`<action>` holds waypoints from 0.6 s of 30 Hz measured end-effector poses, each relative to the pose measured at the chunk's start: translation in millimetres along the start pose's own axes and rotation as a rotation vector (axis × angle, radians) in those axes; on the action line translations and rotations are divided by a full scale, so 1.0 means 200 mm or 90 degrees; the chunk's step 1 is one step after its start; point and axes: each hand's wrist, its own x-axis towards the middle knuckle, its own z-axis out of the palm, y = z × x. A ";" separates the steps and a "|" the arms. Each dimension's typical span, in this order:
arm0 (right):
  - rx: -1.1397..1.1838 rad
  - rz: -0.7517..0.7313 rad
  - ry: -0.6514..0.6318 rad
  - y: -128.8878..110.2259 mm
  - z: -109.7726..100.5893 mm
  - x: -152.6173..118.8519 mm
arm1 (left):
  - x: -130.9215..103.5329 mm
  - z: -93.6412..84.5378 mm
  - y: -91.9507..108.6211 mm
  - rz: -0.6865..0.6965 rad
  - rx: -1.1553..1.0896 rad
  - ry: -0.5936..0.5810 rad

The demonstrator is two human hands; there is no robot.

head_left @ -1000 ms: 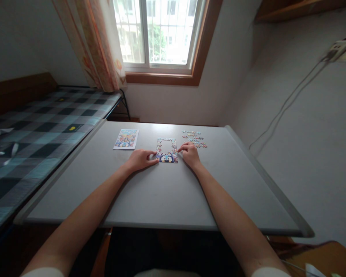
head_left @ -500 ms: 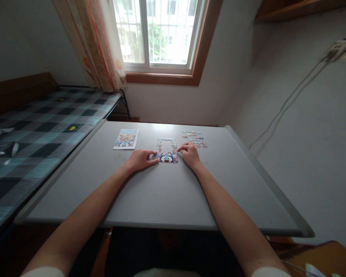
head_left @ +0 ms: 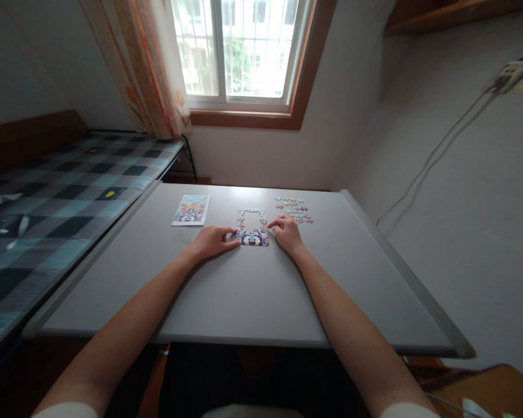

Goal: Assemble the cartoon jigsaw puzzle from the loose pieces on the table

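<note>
Grey table (head_left: 244, 290) is filling most of the view, a bed with a checked cover (head_left: 61, 186) sitting along its left, a window (head_left: 239, 52) on the far wall. The partly built jigsaw (head_left: 252, 227) is lying flat around the table's middle, toward the far side: border assembled, near rows filled, centre gap showing bare table. A printed reference picture (head_left: 190, 209) is lying to the left of it, well apart. Loose pieces (head_left: 294, 209) are sitting scattered just to the far right of the jigsaw. Left hand (head_left: 212, 240) is resting on the table, fingers loosely curled and gripping nothing, fingertips touching the jigsaw's near-left edge, apparently steadying it. Right hand (head_left: 287, 231) is lying against the right edge, index finger pointing left onto the border, other fingers curled under; can't tell if a piece is tucked beneath the fingertip, too small to resolve. Judging by this, the step in hand is seating or checking a piece on the right side of the frame while the left is bracing. Next move would be calling for the right hand reaching to the loose pieces, choosing one matching the reference, then dropping it into the open centre without shifting the border.
</note>
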 end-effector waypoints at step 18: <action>-0.028 0.004 -0.001 -0.01 0.00 0.00 | 0.00 0.00 0.00 0.004 -0.006 0.000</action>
